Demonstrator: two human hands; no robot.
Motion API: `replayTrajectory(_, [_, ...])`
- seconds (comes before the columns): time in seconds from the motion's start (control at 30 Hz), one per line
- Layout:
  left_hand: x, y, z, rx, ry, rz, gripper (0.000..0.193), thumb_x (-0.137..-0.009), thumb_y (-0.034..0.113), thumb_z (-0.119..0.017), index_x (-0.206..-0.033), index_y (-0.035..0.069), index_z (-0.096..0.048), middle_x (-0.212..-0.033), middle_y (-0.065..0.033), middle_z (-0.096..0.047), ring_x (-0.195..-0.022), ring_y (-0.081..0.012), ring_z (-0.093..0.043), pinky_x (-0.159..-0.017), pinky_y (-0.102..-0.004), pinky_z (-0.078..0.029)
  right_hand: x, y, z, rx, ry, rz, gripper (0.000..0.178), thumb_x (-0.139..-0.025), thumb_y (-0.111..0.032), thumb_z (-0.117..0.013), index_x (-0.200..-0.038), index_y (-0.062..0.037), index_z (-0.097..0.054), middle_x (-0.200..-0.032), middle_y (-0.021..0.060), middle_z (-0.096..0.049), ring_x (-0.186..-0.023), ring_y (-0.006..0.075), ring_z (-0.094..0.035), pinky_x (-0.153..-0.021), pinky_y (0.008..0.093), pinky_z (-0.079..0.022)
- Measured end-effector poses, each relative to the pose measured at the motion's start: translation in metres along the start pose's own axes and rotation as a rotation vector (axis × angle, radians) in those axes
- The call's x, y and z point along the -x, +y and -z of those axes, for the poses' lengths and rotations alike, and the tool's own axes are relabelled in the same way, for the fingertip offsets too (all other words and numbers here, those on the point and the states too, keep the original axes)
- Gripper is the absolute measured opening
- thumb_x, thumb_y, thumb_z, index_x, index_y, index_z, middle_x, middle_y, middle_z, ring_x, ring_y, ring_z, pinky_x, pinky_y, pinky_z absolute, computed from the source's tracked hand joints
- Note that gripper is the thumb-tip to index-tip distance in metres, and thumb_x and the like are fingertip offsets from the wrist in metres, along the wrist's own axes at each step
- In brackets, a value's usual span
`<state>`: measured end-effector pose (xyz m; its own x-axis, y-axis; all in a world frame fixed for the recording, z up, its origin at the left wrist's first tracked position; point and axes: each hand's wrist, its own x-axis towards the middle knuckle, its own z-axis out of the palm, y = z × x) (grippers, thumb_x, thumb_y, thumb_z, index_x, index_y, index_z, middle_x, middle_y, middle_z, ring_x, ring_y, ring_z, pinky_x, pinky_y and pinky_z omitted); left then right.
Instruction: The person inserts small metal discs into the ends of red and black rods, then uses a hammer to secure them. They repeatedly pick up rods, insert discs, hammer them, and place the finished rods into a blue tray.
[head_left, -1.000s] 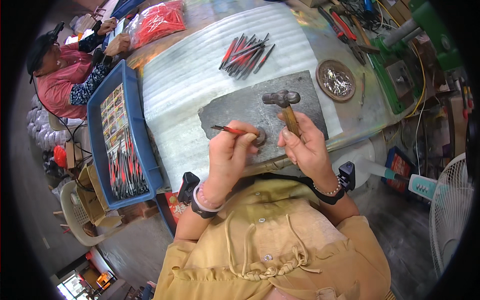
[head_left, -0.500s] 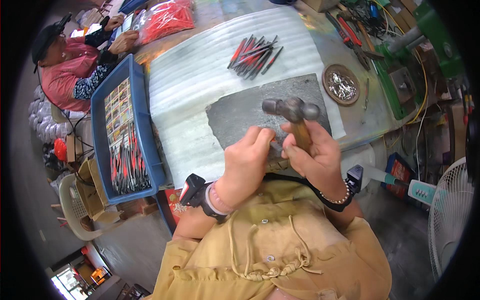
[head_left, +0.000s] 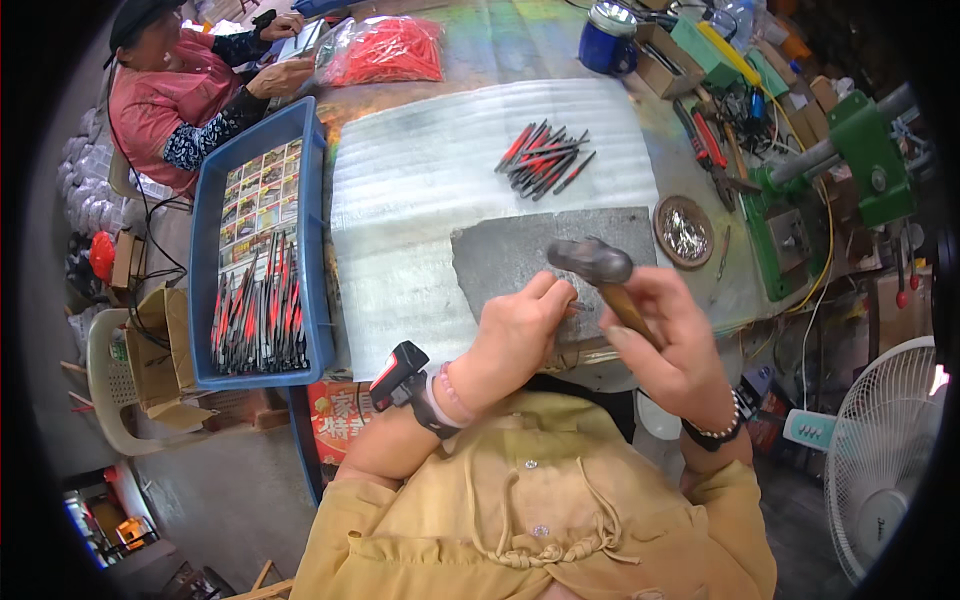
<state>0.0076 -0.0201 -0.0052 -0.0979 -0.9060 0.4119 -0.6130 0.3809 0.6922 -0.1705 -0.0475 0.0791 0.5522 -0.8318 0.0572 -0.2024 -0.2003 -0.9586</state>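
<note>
My right hand (head_left: 678, 338) is closed around the wooden handle of a hammer. The dark metal head of this hammer (head_left: 592, 262) is over a grey flat slab (head_left: 500, 258), just beyond my left fingertips. Near the slab's front edge, my left hand (head_left: 525, 325) is pinched together; whatever is between its fingers is too small or hidden to name. Under the slab lies a white foam sheet (head_left: 400, 210). A loose pile of slim red-and-black sticks (head_left: 545, 160) rests on the sheet beyond the slab.
A round dish (head_left: 661, 222) of small silvery pieces sits right of the slab. Farther right are red-handled pliers (head_left: 708, 140) and a green press (head_left: 870, 165). A blue tray (head_left: 314, 200) at left holds more sticks. Another person (head_left: 170, 105) works beyond it, near a bag of red pieces (head_left: 385, 50).
The whole view has shifted, so the table appears lower and farther right. My right hand has moved right, and the hammer's handle now slants more to the lower right. My left hand stays pinched.
</note>
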Motion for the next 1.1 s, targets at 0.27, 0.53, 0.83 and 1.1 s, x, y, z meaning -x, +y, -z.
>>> replayTrajectory(0.27, [0.001,-0.008,-0.002,0.027,0.023,-0.022,0.017,-0.075,-0.002,-0.060,-0.087,0.008,-0.054,-0.079,-0.0102,-0.055,-0.066,-0.0349,-0.058,-0.053,-0.0425,-0.046,0.029,-0.022,0.023,0.406,-0.022,0.106,0.039,-0.090,-0.005,-0.056,-0.128,0.0030,-0.048,-0.092,0.0148,-0.062,-0.071,0.0217,-0.057,-0.063,0.0277,-0.047])
replayTrajectory(0.53, [0.002,-0.008,-0.001,-0.002,0.032,-0.062,0.014,-0.077,-0.001,-0.059,-0.086,0.008,-0.054,-0.079,-0.0110,-0.055,-0.067,-0.0354,-0.058,-0.053,-0.0428,-0.047,0.037,-0.023,0.015,0.372,0.059,0.039,0.041,-0.090,-0.005,-0.060,-0.130,0.0013,-0.051,-0.098,0.0190,-0.065,-0.068,0.0238,-0.063,-0.066,0.0301,-0.051])
replayTrajectory(0.83, [0.002,-0.007,-0.002,-0.007,0.039,-0.059,0.013,-0.078,0.001,-0.060,-0.086,0.007,-0.053,-0.078,-0.0124,-0.055,-0.065,-0.0373,-0.058,-0.053,-0.0447,-0.046,0.054,-0.024,0.014,0.396,0.059,0.065,0.043,-0.090,-0.004,-0.060,-0.132,-0.0004,-0.050,-0.100,0.0191,-0.065,-0.075,0.0256,-0.064,-0.071,0.0308,-0.051])
replayTrajectory(1.1, [0.003,-0.007,-0.002,0.015,0.050,-0.063,0.012,-0.079,0.002,-0.061,-0.086,0.006,-0.053,-0.077,-0.0129,-0.055,-0.065,-0.0378,-0.057,-0.053,-0.0444,-0.046,0.037,-0.056,0.005,0.536,0.122,0.281,0.030,-0.091,-0.008,-0.057,-0.118,0.0054,-0.056,-0.081,0.0092,-0.062,-0.054,0.0083,-0.051,-0.053,0.0258,-0.046])
